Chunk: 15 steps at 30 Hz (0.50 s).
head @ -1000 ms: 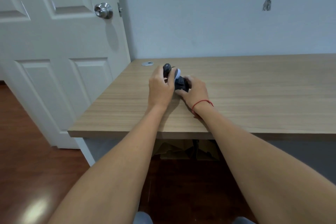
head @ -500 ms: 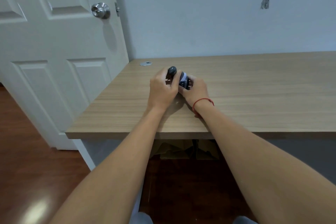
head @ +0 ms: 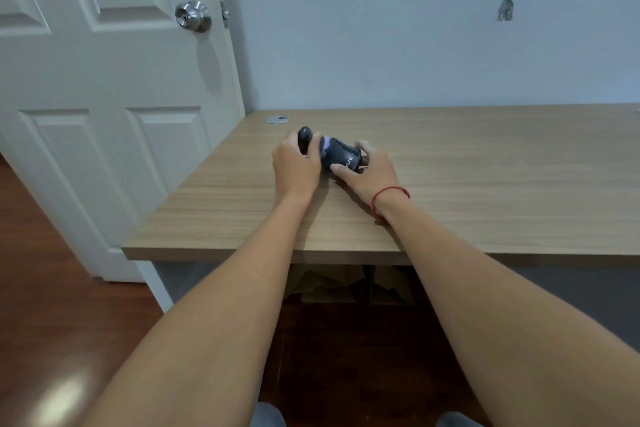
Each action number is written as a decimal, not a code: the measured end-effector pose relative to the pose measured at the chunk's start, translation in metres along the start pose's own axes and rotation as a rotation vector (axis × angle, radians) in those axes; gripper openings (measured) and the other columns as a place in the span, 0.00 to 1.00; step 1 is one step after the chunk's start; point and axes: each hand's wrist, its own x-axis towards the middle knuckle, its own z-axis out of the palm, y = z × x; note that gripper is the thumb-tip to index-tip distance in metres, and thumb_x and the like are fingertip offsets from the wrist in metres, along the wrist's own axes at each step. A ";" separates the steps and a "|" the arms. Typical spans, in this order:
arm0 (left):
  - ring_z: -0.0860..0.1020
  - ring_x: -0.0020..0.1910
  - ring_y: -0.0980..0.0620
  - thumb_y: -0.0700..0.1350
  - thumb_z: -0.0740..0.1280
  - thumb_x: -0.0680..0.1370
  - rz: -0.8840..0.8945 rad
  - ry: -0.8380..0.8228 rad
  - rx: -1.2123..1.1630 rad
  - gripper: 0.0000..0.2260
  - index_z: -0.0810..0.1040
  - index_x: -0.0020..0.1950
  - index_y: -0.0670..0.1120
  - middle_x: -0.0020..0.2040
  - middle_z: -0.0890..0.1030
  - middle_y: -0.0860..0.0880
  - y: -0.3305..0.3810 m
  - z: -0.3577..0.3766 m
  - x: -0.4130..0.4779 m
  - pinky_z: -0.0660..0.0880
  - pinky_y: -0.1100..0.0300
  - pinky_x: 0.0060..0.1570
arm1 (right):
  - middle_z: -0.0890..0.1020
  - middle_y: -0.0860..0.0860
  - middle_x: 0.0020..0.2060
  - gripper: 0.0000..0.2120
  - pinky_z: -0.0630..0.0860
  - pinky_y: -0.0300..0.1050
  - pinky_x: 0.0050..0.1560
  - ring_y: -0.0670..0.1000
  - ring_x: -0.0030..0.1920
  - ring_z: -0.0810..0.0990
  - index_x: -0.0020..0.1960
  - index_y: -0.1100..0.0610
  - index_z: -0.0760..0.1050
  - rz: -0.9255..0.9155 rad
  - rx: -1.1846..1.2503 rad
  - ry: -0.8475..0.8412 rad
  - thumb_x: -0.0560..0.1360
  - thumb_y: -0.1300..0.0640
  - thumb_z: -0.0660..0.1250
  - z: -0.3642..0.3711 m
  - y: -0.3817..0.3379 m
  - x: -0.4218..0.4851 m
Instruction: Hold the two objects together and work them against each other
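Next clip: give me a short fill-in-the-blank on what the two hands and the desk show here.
1. Both hands grip a dark blue-black device lying on the light ____ desk.
2. A thin ____ string circles the right wrist.
3. The left hand grips the device's ____ dark end.
4. The right hand grips its other end.

Missing: wooden; red; rounded

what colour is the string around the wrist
Red string, tied round the right wrist; the head view shows it.

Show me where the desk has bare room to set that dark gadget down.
Bare wood runs right of the right hand to the frame edge, and between the wrists and the desk front edge. Crowded only where both hands hold the dark gadget, near the metal grommet.
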 end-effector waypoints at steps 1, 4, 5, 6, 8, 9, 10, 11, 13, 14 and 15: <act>0.79 0.36 0.45 0.46 0.67 0.77 0.027 -0.012 -0.041 0.12 0.76 0.39 0.38 0.35 0.81 0.42 0.004 0.000 -0.002 0.74 0.63 0.39 | 0.81 0.55 0.52 0.23 0.77 0.49 0.58 0.55 0.53 0.80 0.62 0.60 0.73 0.000 -0.017 -0.005 0.70 0.54 0.74 0.000 0.000 0.000; 0.79 0.36 0.48 0.45 0.68 0.77 0.039 -0.032 -0.053 0.10 0.75 0.40 0.40 0.35 0.80 0.45 0.005 0.000 -0.004 0.73 0.69 0.37 | 0.81 0.53 0.51 0.24 0.77 0.45 0.54 0.53 0.51 0.81 0.62 0.58 0.74 0.020 0.004 -0.024 0.69 0.52 0.74 -0.001 -0.002 -0.001; 0.79 0.37 0.45 0.45 0.67 0.77 0.012 -0.034 -0.011 0.10 0.74 0.39 0.41 0.36 0.80 0.43 0.001 0.001 -0.002 0.75 0.62 0.40 | 0.81 0.52 0.50 0.24 0.76 0.43 0.51 0.52 0.50 0.80 0.62 0.57 0.75 0.032 0.022 -0.023 0.68 0.52 0.75 -0.001 -0.002 -0.002; 0.78 0.38 0.42 0.45 0.67 0.77 -0.022 -0.036 0.044 0.11 0.73 0.38 0.41 0.36 0.80 0.42 -0.002 0.001 0.000 0.74 0.56 0.41 | 0.80 0.51 0.49 0.24 0.75 0.42 0.49 0.51 0.49 0.80 0.60 0.57 0.76 0.043 0.020 -0.016 0.68 0.50 0.75 0.000 -0.002 -0.002; 0.78 0.37 0.41 0.46 0.67 0.77 -0.044 -0.043 0.064 0.12 0.70 0.37 0.42 0.34 0.78 0.43 -0.003 0.001 0.000 0.73 0.55 0.40 | 0.82 0.50 0.44 0.20 0.75 0.43 0.45 0.50 0.45 0.80 0.54 0.55 0.78 0.064 -0.031 0.015 0.67 0.46 0.75 0.003 0.000 -0.001; 0.78 0.36 0.44 0.46 0.67 0.77 -0.027 -0.049 0.011 0.12 0.71 0.38 0.41 0.33 0.77 0.46 -0.001 0.001 0.000 0.74 0.57 0.39 | 0.82 0.50 0.42 0.18 0.76 0.46 0.44 0.52 0.44 0.81 0.50 0.54 0.79 0.078 -0.074 0.036 0.66 0.43 0.74 0.003 -0.001 -0.001; 0.78 0.34 0.48 0.46 0.67 0.78 -0.009 -0.051 -0.041 0.11 0.73 0.39 0.41 0.33 0.77 0.48 0.003 0.000 -0.003 0.75 0.63 0.38 | 0.83 0.51 0.40 0.18 0.78 0.49 0.44 0.53 0.43 0.81 0.45 0.53 0.79 0.094 -0.118 0.050 0.66 0.40 0.72 0.005 -0.002 -0.001; 0.78 0.34 0.52 0.46 0.67 0.78 0.016 -0.052 -0.064 0.11 0.74 0.40 0.41 0.34 0.78 0.49 0.006 -0.001 -0.005 0.73 0.71 0.36 | 0.83 0.51 0.38 0.18 0.77 0.51 0.44 0.55 0.43 0.81 0.42 0.53 0.79 0.111 -0.158 0.057 0.65 0.38 0.70 0.006 -0.003 0.000; 0.79 0.35 0.54 0.46 0.67 0.78 0.065 -0.080 -0.044 0.10 0.74 0.40 0.41 0.35 0.79 0.49 0.006 0.000 -0.006 0.73 0.72 0.36 | 0.83 0.53 0.39 0.18 0.76 0.51 0.44 0.57 0.44 0.81 0.38 0.53 0.76 0.116 -0.231 0.061 0.67 0.38 0.67 0.008 -0.006 -0.001; 0.80 0.37 0.50 0.46 0.67 0.78 0.070 -0.105 -0.012 0.10 0.74 0.41 0.41 0.37 0.80 0.47 0.003 0.001 -0.004 0.75 0.67 0.38 | 0.83 0.54 0.41 0.17 0.76 0.52 0.46 0.57 0.46 0.81 0.38 0.52 0.75 0.100 -0.258 0.064 0.68 0.38 0.66 0.009 -0.007 -0.002; 0.80 0.39 0.47 0.46 0.67 0.77 0.057 -0.127 0.032 0.10 0.74 0.41 0.40 0.38 0.80 0.46 0.000 0.003 -0.003 0.76 0.60 0.40 | 0.83 0.54 0.42 0.16 0.77 0.52 0.47 0.58 0.47 0.81 0.38 0.52 0.73 0.086 -0.273 0.064 0.68 0.38 0.66 0.009 -0.008 -0.003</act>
